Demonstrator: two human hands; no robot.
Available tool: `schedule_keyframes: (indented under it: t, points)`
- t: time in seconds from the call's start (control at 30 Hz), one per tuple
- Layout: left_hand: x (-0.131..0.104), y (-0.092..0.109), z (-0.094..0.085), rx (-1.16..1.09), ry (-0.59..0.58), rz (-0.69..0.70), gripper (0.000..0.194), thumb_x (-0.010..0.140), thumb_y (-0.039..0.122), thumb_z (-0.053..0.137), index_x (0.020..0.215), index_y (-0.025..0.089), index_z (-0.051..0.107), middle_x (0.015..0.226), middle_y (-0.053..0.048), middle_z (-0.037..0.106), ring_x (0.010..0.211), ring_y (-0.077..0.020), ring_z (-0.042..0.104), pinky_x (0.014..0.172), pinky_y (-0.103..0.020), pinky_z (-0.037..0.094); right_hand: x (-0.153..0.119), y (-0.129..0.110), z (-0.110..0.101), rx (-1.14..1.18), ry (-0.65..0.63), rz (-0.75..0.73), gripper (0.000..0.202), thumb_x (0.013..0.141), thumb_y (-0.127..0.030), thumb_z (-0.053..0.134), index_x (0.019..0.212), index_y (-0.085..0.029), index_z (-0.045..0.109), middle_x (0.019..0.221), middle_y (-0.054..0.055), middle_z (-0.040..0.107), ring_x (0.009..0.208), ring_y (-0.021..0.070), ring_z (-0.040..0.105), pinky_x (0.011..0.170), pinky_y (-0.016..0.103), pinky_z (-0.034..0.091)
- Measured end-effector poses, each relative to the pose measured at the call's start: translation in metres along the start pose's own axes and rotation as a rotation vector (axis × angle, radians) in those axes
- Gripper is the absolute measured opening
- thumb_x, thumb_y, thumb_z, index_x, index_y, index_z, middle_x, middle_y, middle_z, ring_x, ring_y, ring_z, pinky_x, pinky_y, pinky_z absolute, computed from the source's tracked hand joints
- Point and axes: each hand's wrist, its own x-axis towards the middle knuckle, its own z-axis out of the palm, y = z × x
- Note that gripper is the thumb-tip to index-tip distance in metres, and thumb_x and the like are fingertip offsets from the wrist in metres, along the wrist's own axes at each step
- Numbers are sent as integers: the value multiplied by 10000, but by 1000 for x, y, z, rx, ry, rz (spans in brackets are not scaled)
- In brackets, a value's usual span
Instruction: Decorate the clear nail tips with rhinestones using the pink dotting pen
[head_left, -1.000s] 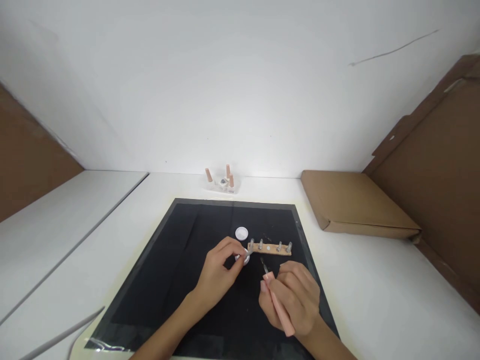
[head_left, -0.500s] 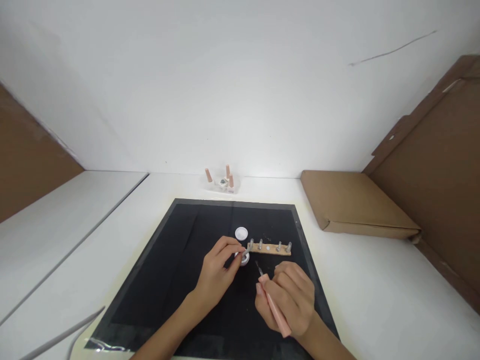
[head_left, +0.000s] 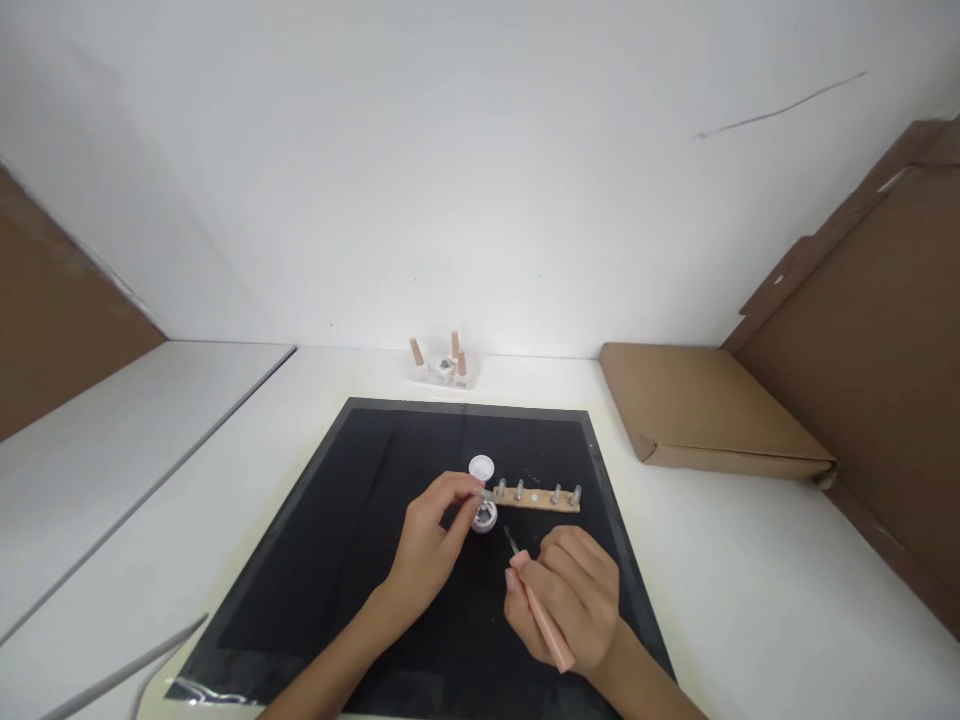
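Observation:
My left hand (head_left: 435, 535) is closed in a pinch on a small pale grey piece (head_left: 484, 493), which looks like a false nail tip. Just under it an open little jar (head_left: 485, 516) with silvery contents stands on the black mat, and its white lid (head_left: 481, 467) lies behind. To the right of the pinched piece runs a tan strip (head_left: 544, 500) with several greyish nail tips standing upright on it. In my right hand (head_left: 566, 597) is a nail polish brush (head_left: 551, 632) by its pink handle, bristles pointing up-left, close to the jar but apart from it.
The black mat (head_left: 315, 560) covers the middle of the white table. At the back a clear tray (head_left: 427, 376) holds several pink-capped pieces. A flat brown cardboard box (head_left: 712, 400) lies to the right, and cardboard panels stand on both sides.
My left hand has lifted the pale piece slightly away from the jar's mouth, so more of the jar's inside shows. The brush has shifted a little to the left.

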Motion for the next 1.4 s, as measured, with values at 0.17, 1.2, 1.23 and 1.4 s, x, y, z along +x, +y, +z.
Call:
schedule_keyframes:
  t: [0.17, 1.2, 1.23, 1.4]
  points:
    - [3, 1, 1, -277, -44, -236, 121, 824, 255, 575, 846, 157, 644, 811, -43, 677, 739, -161, 631, 683, -264, 501, 0, 0, 2, 8, 7, -5, 93, 725, -54, 557, 753, -142, 553, 484, -10, 470, 476, 136, 398, 451, 276, 372]
    - [7, 19, -5, -708, -304, -568, 255, 677, 342, 752, 759, 112, 677, 721, -46, 692, 591, -118, 613, 623, -246, 473, -1, -3, 5, 3, -16, -10, 85, 751, -61, 545, 798, -129, 563, 499, 7, 517, 482, 143, 437, 448, 269, 400]
    - [6, 19, -5, -724, -311, -571, 252, 679, 339, 752, 759, 112, 678, 726, -46, 692, 591, -116, 615, 623, -243, 473, -1, -3, 5, -4, -17, -8, 82, 752, -65, 551, 804, -126, 564, 502, 9, 522, 485, 143, 440, 448, 268, 399]
    - [4, 18, -5, -787, -346, -591, 261, 690, 356, 745, 771, 117, 678, 737, -49, 694, 589, -117, 621, 618, -243, 474, -1, -2, 4, -22, -27, -6, 69, 776, -88, 542, 828, -129, 560, 511, -5, 503, 485, 140, 451, 442, 255, 381]
